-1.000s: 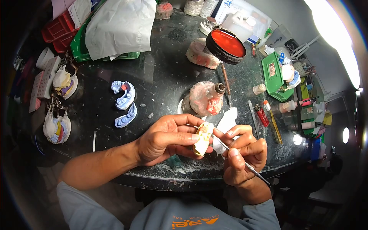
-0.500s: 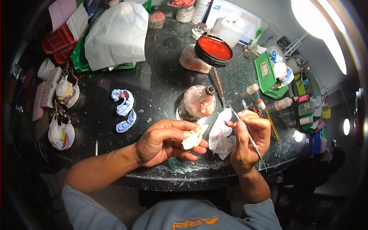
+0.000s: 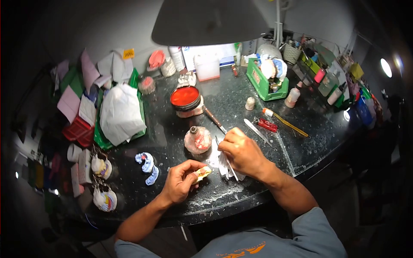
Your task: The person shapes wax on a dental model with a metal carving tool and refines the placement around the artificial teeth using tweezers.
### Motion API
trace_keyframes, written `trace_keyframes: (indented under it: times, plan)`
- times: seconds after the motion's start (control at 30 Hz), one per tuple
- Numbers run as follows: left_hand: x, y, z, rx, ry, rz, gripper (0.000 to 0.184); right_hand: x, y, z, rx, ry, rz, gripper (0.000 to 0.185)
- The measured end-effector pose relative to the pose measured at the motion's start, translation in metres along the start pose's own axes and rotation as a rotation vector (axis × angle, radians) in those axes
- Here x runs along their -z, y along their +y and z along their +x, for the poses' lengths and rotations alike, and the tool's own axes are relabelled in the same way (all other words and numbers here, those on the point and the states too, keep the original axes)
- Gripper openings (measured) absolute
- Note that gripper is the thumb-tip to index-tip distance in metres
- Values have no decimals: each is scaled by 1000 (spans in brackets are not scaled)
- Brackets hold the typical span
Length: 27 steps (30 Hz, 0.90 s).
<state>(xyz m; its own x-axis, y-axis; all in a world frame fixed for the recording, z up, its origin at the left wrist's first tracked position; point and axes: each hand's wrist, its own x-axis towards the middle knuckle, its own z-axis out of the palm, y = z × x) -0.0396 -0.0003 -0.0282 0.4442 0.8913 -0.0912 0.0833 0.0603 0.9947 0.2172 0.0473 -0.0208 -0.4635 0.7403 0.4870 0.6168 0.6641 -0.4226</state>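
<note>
Left hand: the left hand (image 3: 180, 180) is grasping the yellow piece (image 3: 203, 173) between thumb and fingers, holding it over the table (image 3: 275, 150) near its front edge.
Right hand: the right hand (image 3: 241, 154) is gripping a thin tool (image 3: 232, 170), which is slanting across the tissue (image 3: 223, 162); whether the two are touching, I cannot tell.
Bottle: the bottle (image 3: 198, 141) is standing just beyond the yellow piece, its metal neck pointing up.
Red tin: the tin (image 3: 185, 96) is sitting behind the bottle, with the knife (image 3: 215, 119) lying to its right.
Blue casts: two casts (image 3: 148, 163) are lying left of the left hand.
Yellow tag: the tag (image 3: 128, 53) on the wall is showing dark digits, seemingly starting with "20"; the rest is blurring.
Green box: the box (image 3: 267, 91) is bearing a front label too small to read.
Shirt: the shirt (image 3: 228, 246) is carrying orange lettering, upside down and partly cut off.
White sheet: the sheet (image 3: 227, 59) is standing at the back, its print being unreadable.
</note>
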Motion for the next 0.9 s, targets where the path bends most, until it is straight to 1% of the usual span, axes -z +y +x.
trace_keyframes:
  times: [0.07,0.13,0.23,0.4,0.43,0.53,0.6,0.7,0.83,0.9]
  plan:
    - [-4,5,1,-69,68,139,27,-1,0,-3,-1,-49,-29,11]
    - [-5,8,3,-85,50,206,25,-7,5,-5,16,-50,-70,13]
    - [-4,5,5,-121,17,281,23,-4,4,-5,46,-82,-102,9]
    - [-5,0,7,-183,-26,378,18,-1,4,-7,36,-124,-119,13]
    - [-3,-1,8,-210,-49,448,18,-1,4,-7,38,-131,-122,14]
    - [-6,4,5,-166,-42,454,18,0,5,-8,41,-132,-128,16]
    - [0,-3,3,-201,-57,440,20,-8,15,-9,105,-53,-98,20]
    - [4,-7,-5,-208,41,542,20,-7,17,-8,137,116,13,18]
    - [-7,-9,-13,-359,141,621,20,11,3,-32,231,401,141,14]
    - [-11,-14,-18,-423,183,635,21,20,-8,-59,158,427,222,11]
